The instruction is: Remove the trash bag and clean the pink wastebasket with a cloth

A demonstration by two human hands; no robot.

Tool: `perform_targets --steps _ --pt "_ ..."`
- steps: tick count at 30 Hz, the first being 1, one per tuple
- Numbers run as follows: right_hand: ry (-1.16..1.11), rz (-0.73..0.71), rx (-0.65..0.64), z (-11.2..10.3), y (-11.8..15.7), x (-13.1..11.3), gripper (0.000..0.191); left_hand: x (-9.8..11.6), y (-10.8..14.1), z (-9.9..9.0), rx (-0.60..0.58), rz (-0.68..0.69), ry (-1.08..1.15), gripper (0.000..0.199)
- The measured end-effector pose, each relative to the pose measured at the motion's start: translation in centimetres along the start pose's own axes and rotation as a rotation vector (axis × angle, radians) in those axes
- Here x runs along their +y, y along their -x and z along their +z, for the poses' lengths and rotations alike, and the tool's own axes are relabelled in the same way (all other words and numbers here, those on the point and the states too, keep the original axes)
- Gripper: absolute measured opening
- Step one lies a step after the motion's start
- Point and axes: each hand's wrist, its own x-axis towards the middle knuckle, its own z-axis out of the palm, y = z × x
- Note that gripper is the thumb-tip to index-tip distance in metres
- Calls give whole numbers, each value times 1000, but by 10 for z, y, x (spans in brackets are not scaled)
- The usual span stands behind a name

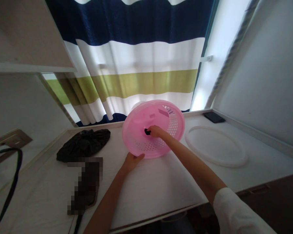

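A pink plastic basket [139, 120] with perforated sides is tilted toward me on the white countertop, its opening facing me. My left hand [133, 162] grips its lower rim, thumb over the edge. Inside the basket, my right hand [155, 131] is closed on a small black piece of something [147, 132], too small to name. On the right lies a whitish ring [243, 159], flat on the counter and apart from my hands.
A crumpled black plastic bag [84, 144] lies on the left, with a pixelated dark object [88, 187] nearer me. A flat black object [214, 117] rests in the back right corner. Striped curtains [136, 58] hang behind the counter [156, 191]; a black cable [14, 182] runs at far left.
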Motion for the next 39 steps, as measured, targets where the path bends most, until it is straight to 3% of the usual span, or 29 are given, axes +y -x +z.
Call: perform_targets --steps 5,8,15,20,28,33,39 --pt "-11 -75 -8 22 -9 -14 33 0 0 -1 -21 -22 20 47" --pt "-15 -124 -40 24 -9 -13 33 0 -1 -1 -5 -10 25 48" --pt "-90 -333 -213 1 11 -11 43 1 -1 -2 -16 72 40 46" --pt "-96 -356 -274 -10 33 -21 45 2 -1 -2 -13 47 29 46" --pt "44 -282 -164 -5 61 -43 33 1 -1 -1 -22 39 33 46" --pt "161 -204 -4 10 79 -60 28 3 1 -2 -19 39 26 45" --pt "146 -167 97 25 86 -59 30 3 1 -2 4 64 9 46"
